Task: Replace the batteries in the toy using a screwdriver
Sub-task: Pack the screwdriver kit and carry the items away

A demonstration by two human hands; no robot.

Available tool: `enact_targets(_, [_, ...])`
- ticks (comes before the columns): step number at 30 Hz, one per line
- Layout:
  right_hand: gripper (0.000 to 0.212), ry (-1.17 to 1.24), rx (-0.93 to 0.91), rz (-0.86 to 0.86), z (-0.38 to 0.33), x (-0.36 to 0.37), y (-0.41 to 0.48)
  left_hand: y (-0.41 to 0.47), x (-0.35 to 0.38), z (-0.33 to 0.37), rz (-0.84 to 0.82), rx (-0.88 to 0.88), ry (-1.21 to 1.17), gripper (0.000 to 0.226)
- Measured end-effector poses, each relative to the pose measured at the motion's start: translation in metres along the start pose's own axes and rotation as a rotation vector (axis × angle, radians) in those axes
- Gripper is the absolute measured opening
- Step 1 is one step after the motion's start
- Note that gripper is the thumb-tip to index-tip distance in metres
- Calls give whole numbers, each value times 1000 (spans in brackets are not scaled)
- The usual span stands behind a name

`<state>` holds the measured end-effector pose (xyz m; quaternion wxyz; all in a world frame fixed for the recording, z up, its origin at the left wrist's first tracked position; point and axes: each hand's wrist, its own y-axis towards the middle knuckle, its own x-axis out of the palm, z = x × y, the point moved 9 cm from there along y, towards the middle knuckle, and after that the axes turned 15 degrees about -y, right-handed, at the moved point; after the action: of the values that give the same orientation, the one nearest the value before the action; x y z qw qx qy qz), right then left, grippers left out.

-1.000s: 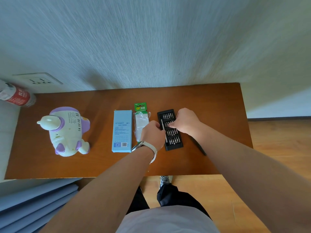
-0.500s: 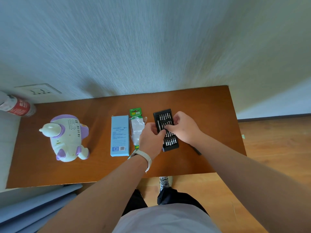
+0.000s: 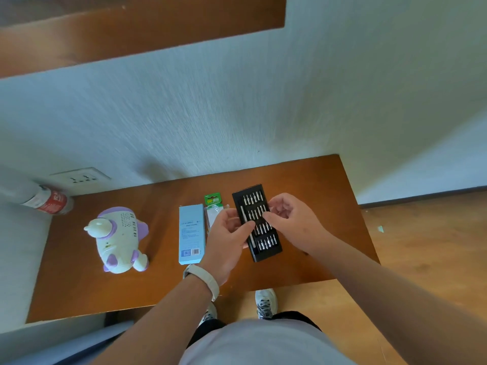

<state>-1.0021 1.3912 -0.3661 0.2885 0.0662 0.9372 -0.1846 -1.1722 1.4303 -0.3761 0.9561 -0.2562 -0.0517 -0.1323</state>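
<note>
Head view, the only one supplied. The brown wooden table [image 3: 329,201] stands against a pale textured wall. The black rectangular plastic bit tray [image 3: 259,243], holding rows of small silver bits and a slim silver screwdriver handle [image 3: 246,219] along its 9 o'clock edge, is held over the table, its long axis running roughly 11 to 5 o'clock. The left hand [image 3: 228,241], wearing a pale wristband [image 3: 205,280], has its grip closed on the tray's 9 o'clock edge, thumb laid across the top. The right hand [image 3: 292,219] comes in from 3 o'clock with its fingers curled and the fingertips over the middle rows of bits. Whether its grip has closed on a bit cannot be told. The task's thing, the white and purple plastic animal toy [image 3: 118,238], lies on the table at 9 o'clock, well apart from both hands and untouched, and no battery cover is visible. Between toy and tray lie a light blue cardboard box [image 3: 191,233] and, just beside it, a green-carded pack of batteries [image 3: 214,206], partly behind the left hand. Assessment: bit selection is in hand and the task is at an early stage. Risks: the tray is held in one hand only, so tilting it could spill any loose bits. A bit that slips from the fingertips could roll off the table's 6 o'clock edge onto the floor. A bit of the wrong size could strip the toy's screw.
</note>
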Motion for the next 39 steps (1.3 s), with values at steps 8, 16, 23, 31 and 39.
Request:
enact_targets(8, [20, -409, 252, 137, 99, -19, 3, -7, -14, 7, 51, -55, -188, 20])
enact_targets(16, [81, -843, 302, 34, 132, 10, 7, -9, -30, 5, 78, -68, -205, 19])
enact_targets(23, [69, -748, 336, -18, 132, 16, 13, -10, -38, 3, 94, -66, -190, 21])
enact_targets(31, [29, 335, 530, -115, 131, 35, -7, -8, -39, 8, 107, -50, -178, 21])
enact_targets(39, [55, 972, 382, -246, 83, 39, -25, -7, -38, 17, 134, -35, -191, 20])
